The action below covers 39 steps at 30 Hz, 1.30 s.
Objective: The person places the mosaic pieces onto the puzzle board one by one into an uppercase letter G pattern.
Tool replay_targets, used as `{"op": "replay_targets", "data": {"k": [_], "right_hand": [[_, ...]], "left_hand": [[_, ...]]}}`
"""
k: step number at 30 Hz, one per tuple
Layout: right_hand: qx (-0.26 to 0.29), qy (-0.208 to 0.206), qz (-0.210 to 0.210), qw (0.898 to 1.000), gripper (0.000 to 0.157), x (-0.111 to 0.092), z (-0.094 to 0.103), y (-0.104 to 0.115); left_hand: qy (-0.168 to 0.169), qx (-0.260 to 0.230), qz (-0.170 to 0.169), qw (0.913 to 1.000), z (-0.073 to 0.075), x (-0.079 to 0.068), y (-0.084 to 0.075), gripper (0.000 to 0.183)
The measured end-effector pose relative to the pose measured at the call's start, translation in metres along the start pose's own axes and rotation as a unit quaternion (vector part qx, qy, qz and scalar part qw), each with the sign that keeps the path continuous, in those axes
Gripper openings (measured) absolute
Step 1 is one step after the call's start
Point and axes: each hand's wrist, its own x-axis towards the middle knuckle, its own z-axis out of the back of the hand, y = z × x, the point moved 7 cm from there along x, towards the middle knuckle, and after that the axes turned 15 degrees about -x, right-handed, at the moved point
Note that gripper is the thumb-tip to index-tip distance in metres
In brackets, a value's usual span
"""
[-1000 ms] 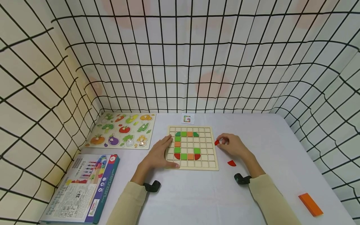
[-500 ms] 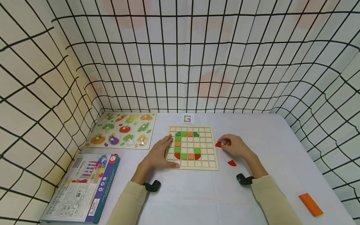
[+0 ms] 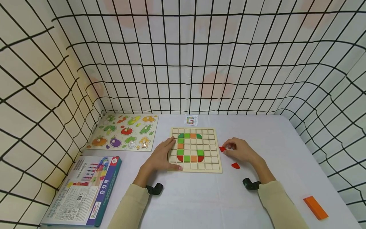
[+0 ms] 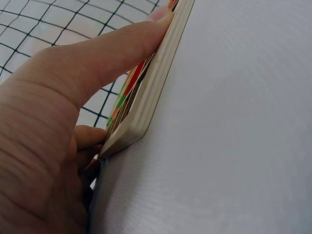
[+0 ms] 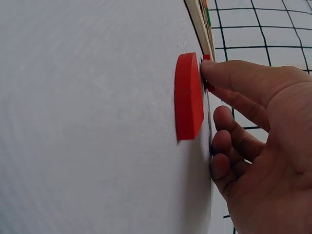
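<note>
My left hand [image 3: 162, 156] rests on the near left corner of a wooden grid board [image 3: 212, 167], its thumb [image 4: 126, 46] lying over the front edge and its fingers along the left side. Green, orange and red tiles form a broken ring on the board. Right of the board my right hand [image 3: 238, 149] pinches a small red quarter-circle tile [image 3: 222, 149] between thumb and forefinger, close to the tabletop. Another red quarter-circle tile [image 3: 235, 165] lies flat nearer the front; in the right wrist view this red tile [image 5: 187, 97] looms large beside the thumb.
A pattern card [image 3: 191, 120] with a G lies behind the board. At the back left is a vegetable puzzle board [image 3: 137, 127], with a boxed set [image 3: 83, 190] in front of it. An orange block [image 3: 315, 207] lies at the right. Black netting [image 3: 180, 66] encloses the table.
My right hand has shifted slightly right and toward the front with its red tile, which has turned in the fingers. The left hand and the board stay where they were.
</note>
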Motion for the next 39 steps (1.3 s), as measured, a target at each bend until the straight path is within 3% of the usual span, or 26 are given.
{"op": "replay_targets", "data": {"k": [7,18,30,39], "right_hand": [[0.016,-0.031,-0.008,0.999,0.018,-0.001,0.003,0.001],[0.054,-0.07,-0.014,0.996,0.021,0.003,0.002,0.026],[0.089,-0.057,-0.015,0.994,0.023,0.016,-0.012,0.062],[0.085,-0.05,-0.011,0.995,0.024,0.024,-0.022,0.078]], "left_hand": [[0.002,0.0,-0.003,1.0,0.001,0.0,-0.001,0.125],[0.003,0.006,0.006,1.0,0.0,0.0,0.001,0.127],[0.002,-0.002,0.005,1.0,0.001,-0.002,0.001,0.126],[0.002,-0.008,0.001,1.0,0.001,-0.001,0.001,0.127]]}}
